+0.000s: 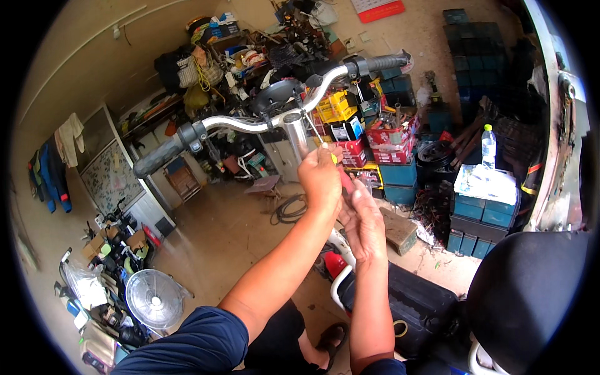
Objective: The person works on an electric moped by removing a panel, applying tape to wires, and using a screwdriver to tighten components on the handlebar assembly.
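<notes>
In front of me stand the silver handlebars of an electric bike or scooter, with black grips at both ends. My left hand is closed round a screwdriver just below the stem. The screwdriver's thin shaft points up toward the handlebar's middle; whether its tip touches a screw is too small to tell. Its red handle shows between my hands, with a bit of yellow-green above. My right hand is closed about the handle's lower end, palm partly toward me, some fingers hidden behind my left hand.
A black seat and a black footboard lie to my right. A water bottle stands on stacked batteries. Red boxes and a cluttered bench are behind the handlebars. A fan stands at left; a coiled cable lies on the floor.
</notes>
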The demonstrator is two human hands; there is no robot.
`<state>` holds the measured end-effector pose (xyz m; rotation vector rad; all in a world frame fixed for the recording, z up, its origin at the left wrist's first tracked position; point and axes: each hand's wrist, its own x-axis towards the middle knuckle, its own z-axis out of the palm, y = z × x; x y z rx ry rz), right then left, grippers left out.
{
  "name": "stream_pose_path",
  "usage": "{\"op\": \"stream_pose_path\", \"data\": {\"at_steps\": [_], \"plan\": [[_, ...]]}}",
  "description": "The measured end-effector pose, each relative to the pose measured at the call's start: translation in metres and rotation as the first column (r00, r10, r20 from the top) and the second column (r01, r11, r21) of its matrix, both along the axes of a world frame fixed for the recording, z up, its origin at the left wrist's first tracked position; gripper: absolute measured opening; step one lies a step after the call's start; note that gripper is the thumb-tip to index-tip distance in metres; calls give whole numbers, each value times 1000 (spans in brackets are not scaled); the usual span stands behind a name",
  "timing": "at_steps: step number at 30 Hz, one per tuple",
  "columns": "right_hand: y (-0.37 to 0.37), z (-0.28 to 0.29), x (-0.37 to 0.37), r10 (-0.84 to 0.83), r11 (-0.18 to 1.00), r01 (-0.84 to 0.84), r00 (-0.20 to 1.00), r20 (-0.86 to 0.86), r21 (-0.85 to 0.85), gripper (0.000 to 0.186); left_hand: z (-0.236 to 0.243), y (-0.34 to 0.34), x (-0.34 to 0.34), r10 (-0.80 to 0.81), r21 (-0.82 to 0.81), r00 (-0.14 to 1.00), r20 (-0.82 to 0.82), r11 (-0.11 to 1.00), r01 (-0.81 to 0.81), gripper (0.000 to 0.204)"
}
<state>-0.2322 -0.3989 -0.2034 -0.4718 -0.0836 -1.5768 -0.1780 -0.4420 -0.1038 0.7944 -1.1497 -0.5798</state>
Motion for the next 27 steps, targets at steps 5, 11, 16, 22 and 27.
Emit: {"op": "stream_pose_path", "data": {"at_steps": [5,11,16,22,27], "plan": [[-3,-7,5,-94,995,92,995,-29,-49,44,1,-4,-2,-4,-25,1000,-6,1000,4,31],[-1,-3,-5,156,987,-158,979,132,6,48,1,-1,-1,8,-23,1000,-10,1000,-8,30],[-12,-16,11,-266,964,266,964,-17,-12,30,1,-1,-4,-16,-21,1000,-9,1000,16,29],[4,2,-4,91,996,-88,992,93,-29,47,-1,-7,5,-11,-17,1000,19,1000,11,28],[-13,-19,8,-184,976,175,981,-60,-133,51,2,1,-5,-40,-17,999,-30,999,39,29]]}}
